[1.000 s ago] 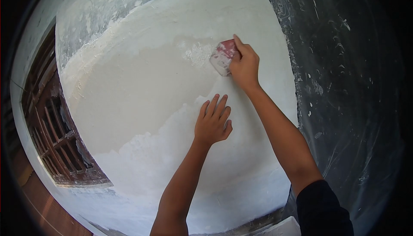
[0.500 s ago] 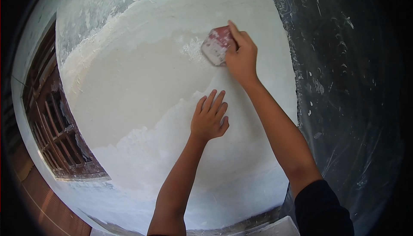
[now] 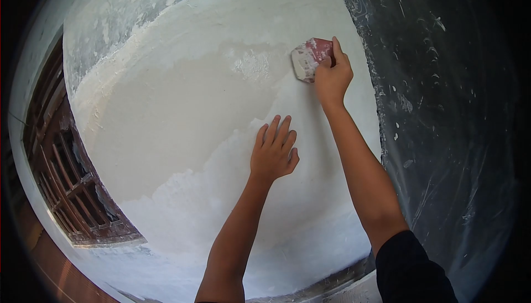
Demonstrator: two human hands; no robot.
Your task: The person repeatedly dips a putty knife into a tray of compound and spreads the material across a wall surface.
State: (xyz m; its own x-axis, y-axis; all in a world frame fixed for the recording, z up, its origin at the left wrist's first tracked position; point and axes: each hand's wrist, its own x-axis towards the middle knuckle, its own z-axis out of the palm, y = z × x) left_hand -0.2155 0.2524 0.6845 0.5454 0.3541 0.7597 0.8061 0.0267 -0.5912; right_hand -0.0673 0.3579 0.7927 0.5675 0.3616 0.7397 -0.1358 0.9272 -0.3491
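A flat red putty scraper [image 3: 310, 58], smeared with white along its left side, is gripped by my right hand [image 3: 334, 81] against the upper right of the wall. My thumb presses its near face, and the other fingers are partly hidden behind it. Lower down, my left hand [image 3: 273, 147] rests on the wall with its fingers spread and nothing in it. Up and left of that hand is a damp-looking beige area [image 3: 182, 115] of putty. A rough white patch [image 3: 252, 66] shows left of the scraper.
A brown wooden window with bars [image 3: 77, 181] is set into the wall on the left. Along the right runs a dark, white-spotted surface [image 3: 442, 115]. Older bluish-white wall [image 3: 121, 21] shows at the top left. A pale ledge [image 3: 354, 292] sits at the bottom.
My right hand has moved the scraper rightward, away from the rough white patch, which now shows more fully. My left hand stays on nearly the same spot of the wall; the view has shifted slightly.
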